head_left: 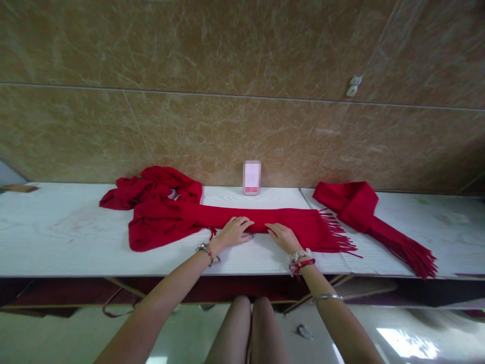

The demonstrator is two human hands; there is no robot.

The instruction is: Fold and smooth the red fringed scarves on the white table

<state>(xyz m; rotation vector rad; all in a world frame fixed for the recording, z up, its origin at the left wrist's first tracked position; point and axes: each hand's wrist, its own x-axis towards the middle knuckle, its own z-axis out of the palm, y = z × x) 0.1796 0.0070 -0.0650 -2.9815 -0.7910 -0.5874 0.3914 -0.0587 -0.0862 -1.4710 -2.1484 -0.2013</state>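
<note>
Scarf (pixel 295 220) lying on table (pixel 64 237), left hand (pixel 232 233) and right hand (pixel 285 238) touching it, can't tell if they're pinching, looped scarf (pixel 358 210) resting at their three o'clock

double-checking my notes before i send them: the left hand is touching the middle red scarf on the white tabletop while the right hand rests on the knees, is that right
Not quite: the head view shows the right hand on the middle red scarf too, not on the knees. The rest stands.
</note>
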